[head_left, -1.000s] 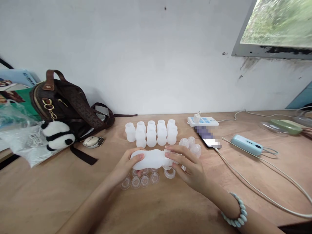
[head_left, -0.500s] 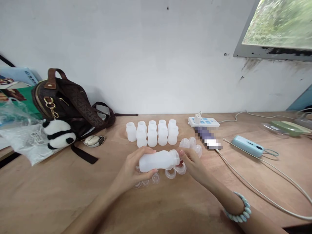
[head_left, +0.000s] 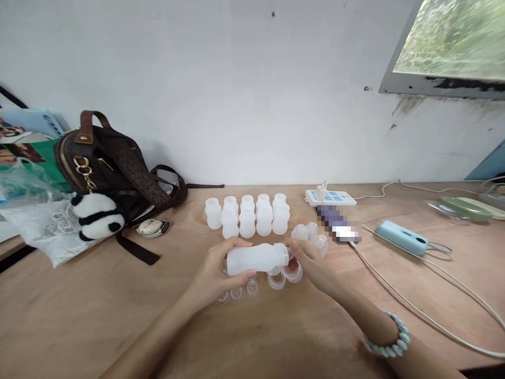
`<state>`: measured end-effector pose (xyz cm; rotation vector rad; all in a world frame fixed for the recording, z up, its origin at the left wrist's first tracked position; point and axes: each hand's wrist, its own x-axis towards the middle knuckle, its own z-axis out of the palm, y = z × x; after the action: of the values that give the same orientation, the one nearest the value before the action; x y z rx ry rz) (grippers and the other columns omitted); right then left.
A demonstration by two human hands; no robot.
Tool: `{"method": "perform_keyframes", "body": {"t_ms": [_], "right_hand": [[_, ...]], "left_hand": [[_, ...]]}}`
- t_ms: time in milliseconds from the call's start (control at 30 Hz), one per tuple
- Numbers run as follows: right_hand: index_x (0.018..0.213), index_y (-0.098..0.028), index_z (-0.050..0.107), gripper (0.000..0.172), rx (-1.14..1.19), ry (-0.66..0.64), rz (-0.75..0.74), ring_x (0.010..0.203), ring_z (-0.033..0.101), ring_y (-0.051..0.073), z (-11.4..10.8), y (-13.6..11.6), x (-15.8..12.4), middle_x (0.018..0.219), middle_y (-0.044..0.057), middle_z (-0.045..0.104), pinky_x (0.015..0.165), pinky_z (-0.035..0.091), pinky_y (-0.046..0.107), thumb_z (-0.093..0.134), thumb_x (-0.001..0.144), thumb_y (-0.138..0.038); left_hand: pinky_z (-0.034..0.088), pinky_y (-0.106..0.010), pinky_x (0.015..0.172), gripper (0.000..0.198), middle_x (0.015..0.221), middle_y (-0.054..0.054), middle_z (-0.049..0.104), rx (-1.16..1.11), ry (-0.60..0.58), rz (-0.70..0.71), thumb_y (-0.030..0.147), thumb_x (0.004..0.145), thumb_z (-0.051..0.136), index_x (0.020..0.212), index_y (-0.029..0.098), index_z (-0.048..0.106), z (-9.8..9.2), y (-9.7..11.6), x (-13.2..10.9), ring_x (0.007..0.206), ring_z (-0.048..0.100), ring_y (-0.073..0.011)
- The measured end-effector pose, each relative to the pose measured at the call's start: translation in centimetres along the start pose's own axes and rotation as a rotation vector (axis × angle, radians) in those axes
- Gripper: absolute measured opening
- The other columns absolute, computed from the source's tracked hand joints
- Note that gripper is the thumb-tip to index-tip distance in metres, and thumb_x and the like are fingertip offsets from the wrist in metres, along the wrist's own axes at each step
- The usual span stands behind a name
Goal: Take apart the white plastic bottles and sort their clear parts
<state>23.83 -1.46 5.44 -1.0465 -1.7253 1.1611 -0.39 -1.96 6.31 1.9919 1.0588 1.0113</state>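
Since a second ago, the right hand (head_left: 313, 266) has moved from spread over the neck of a frosted white plastic bottle (head_left: 252, 259) to bunched beside its mouth, so work seems centred on that end. Wrapped around the base, the left hand (head_left: 213, 273) holds the bottle sideways above the tabletop (head_left: 197, 337), nearer the viewer than the upright bottles (head_left: 247, 221) towards the far edge. Right fingertips are partly hidden; whether they grip a clear piece cannot be told. Left fingers cover some clear caps (head_left: 252, 288); the tabletop's near edge is cut off.
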Motion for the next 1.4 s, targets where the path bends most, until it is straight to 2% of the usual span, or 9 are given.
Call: {"method": "perform_keyframes", "body": {"t_ms": [167, 400, 467, 633, 800, 900, 1067, 1233, 1400], "right_hand": [[0.133, -0.033, 0.039, 0.064, 0.114, -0.069, -0.090, 0.110, 0.056, 0.020, -0.6, -0.9, -0.2, 0.124, 0.005, 0.053, 0.085, 0.049, 0.033, 0.072, 0.080, -0.048], [0.105, -0.024, 0.046, 0.043, 0.127, 0.015, 0.052, 0.049, 0.050, 0.012, 0.6, 0.1, -0.2, 0.067, -0.004, 0.053, 0.048, 0.040, 0.025, 0.041, 0.093, -0.065], [0.109, -0.024, 0.046, 0.050, 0.136, -0.019, 0.063, 0.054, 0.054, 0.013, 0.3, -0.2, -0.3, 0.073, -0.002, 0.058, 0.052, 0.044, 0.027, 0.032, 0.093, -0.069], [0.121, -0.030, 0.044, 0.065, 0.096, -0.112, 0.002, 0.098, 0.059, 0.019, -0.8, -1.3, -0.3, 0.116, 0.003, 0.055, 0.071, 0.049, 0.027, 0.080, 0.071, -0.050], [0.101, -0.024, 0.050, 0.039, 0.127, -0.054, 0.050, 0.064, 0.057, 0.014, 0.1, -0.6, -0.1, 0.076, -0.002, 0.058, 0.057, 0.045, 0.026, 0.059, 0.087, -0.059], [0.103, -0.023, 0.053, 0.047, 0.101, -0.012, 0.021, 0.062, 0.056, 0.014, 0.3, -0.3, -0.2, 0.080, 0.001, 0.061, 0.058, 0.046, 0.029, 0.035, 0.095, -0.065], [0.121, -0.029, 0.048, 0.051, 0.101, -0.075, -0.127, 0.100, 0.059, 0.019, -0.5, -0.8, -0.2, 0.116, 0.005, 0.058, 0.080, 0.050, 0.032, 0.073, 0.080, -0.045], [0.096, -0.022, 0.060, 0.026, -0.031, 0.083, -0.173, 0.076, 0.059, 0.016, -0.1, -0.2, 0.0, 0.085, 0.002, 0.062, 0.066, 0.047, 0.027, 0.073, 0.080, -0.037], [0.108, -0.023, 0.059, 0.036, -0.187, 0.088, -0.357, 0.075, 0.060, 0.018, 0.5, 0.1, -0.5, 0.090, 0.004, 0.065, 0.061, 0.046, 0.027, 0.071, 0.081, -0.043]], "left_hand": [[0.045, -0.024, 0.060, 0.034, 0.088, -0.002, 0.065, -0.041, 0.031, -0.035, 0.035, 0.077, 0.072, 0.104, 0.018, 0.060, 0.2, -0.4, 0.1, 0.070, 0.058, -0.0158], [0.044, -0.025, 0.062, 0.036, 0.091, -0.003, 0.067, 0.048, -0.012, 0.004, 0.034, 0.075, 0.073, 0.105, 0.019, 0.061, 0.6, 0.1, -0.1, 0.076, 0.060, -0.0181], [0.043, -0.024, 0.060, 0.036, 0.090, -0.003, 0.067, 0.043, -0.007, -0.006, 0.034, 0.075, 0.073, 0.104, 0.018, 0.061, 0.6, 0.1, -0.1, 0.073, 0.059, -0.0172], [0.043, -0.022, 0.058, 0.035, 0.088, -0.002, 0.066, -0.036, 0.000, -0.030, 0.036, 0.075, 0.073, 0.103, 0.018, 0.062, 0.6, 0.1, 0.0, 0.068, 0.057, -0.0151], [0.044, -0.023, 0.057, 0.036, 0.087, -0.002, 0.067, -0.009, -0.018, -0.023, 0.035, 0.075, 0.073, 0.105, 0.018, 0.062, 0.6, 0.3, -0.2, 0.067, 0.057, -0.0152], [0.044, -0.023, 0.056, 0.037, 0.085, -0.002, 0.066, -0.057, -0.027, -0.047, 0.035, 0.073, 0.074, 0.103, 0.017, 0.062, 0.6, 0.2, 0.0, 0.065, 0.056, -0.0145], [0.042, -0.021, 0.053, 0.033, 0.076, 0.001, 0.060, -0.244, 0.005, -0.103, 0.035, 0.075, 0.072, 0.100, 0.016, 0.060, 0.5, 0.0, 0.3, 0.060, 0.051, -0.0113], [0.040, -0.019, 0.051, 0.035, 0.074, 0.002, 0.058, -0.278, -0.005, -0.109, 0.036, 0.073, 0.072, 0.099, 0.016, 0.061, 0.3, 0.0, 0.5, 0.059, 0.050, -0.0107], [0.046, -0.022, 0.049, 0.042, 0.075, 0.000, 0.059, -0.407, -0.078, -0.235, 0.049, 0.073, 0.068, 0.096, 0.016, 0.059, 0.3, 0.1, 0.6, 0.057, 0.053, -0.0122]]}}
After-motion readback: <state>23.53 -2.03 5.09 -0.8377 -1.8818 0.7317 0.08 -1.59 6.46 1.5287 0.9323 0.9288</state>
